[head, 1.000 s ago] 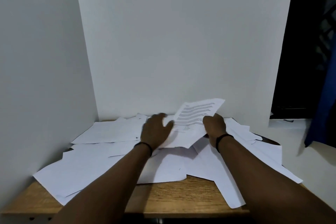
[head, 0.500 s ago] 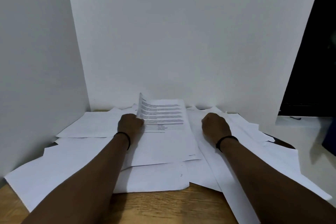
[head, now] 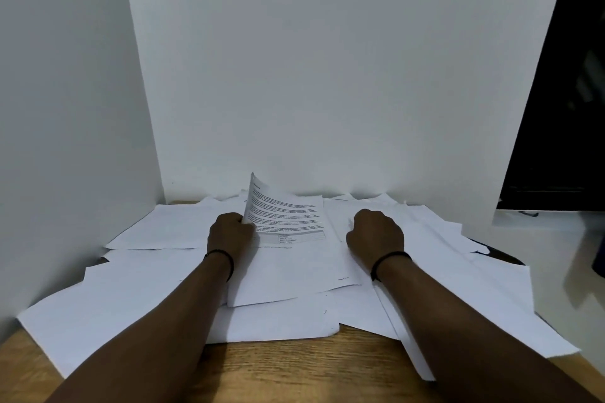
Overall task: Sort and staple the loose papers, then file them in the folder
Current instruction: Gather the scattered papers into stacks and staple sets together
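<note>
Mostly wooden desk [head: 294, 366] under loose papers [head: 124, 314], white walls [head: 327, 75]; left hand [head: 229, 234] pinching printed sheet [head: 288, 222], right hand [head: 376, 234] fisted

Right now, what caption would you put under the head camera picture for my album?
Left hand lifts the printed page's edge while right hand rests on loose papers.

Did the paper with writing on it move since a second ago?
Yes. The printed sheet came down from the air and left, toward the wall corner. It now lies on the pile, its left edge lifted by the left hand.
</note>
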The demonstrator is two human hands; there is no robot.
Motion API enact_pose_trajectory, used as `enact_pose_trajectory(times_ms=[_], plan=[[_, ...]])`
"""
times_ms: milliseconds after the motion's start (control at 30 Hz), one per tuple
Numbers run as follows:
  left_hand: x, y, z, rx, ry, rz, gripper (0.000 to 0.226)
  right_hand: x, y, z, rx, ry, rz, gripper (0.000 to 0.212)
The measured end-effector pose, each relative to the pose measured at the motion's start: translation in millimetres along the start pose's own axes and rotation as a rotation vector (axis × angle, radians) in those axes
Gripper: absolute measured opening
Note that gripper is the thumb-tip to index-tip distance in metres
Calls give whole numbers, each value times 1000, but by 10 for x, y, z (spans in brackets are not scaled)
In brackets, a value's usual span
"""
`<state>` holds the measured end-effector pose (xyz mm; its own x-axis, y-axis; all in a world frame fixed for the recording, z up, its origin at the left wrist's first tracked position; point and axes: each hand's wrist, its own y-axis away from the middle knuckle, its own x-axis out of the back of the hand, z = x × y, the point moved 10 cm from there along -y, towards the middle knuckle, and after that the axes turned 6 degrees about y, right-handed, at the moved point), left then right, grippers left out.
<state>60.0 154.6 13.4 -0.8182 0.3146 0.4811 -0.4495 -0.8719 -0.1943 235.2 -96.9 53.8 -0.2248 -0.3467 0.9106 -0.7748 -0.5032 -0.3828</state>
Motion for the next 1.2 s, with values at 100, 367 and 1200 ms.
enact_pose_trajectory(times_ms=[100, 367, 1200], plan=[[-54, 27, 104, -38, 65, 1, 24, 401, -10, -94, 42, 39, 185, 13], [-483, -24, 118, 44, 653, -93, 15, 1476, 34, -358, 182, -959, 745, 9], [-917, -176, -85, 228, 842, -462, 35, -410, -679, 67, -197, -369, 177, 49]])
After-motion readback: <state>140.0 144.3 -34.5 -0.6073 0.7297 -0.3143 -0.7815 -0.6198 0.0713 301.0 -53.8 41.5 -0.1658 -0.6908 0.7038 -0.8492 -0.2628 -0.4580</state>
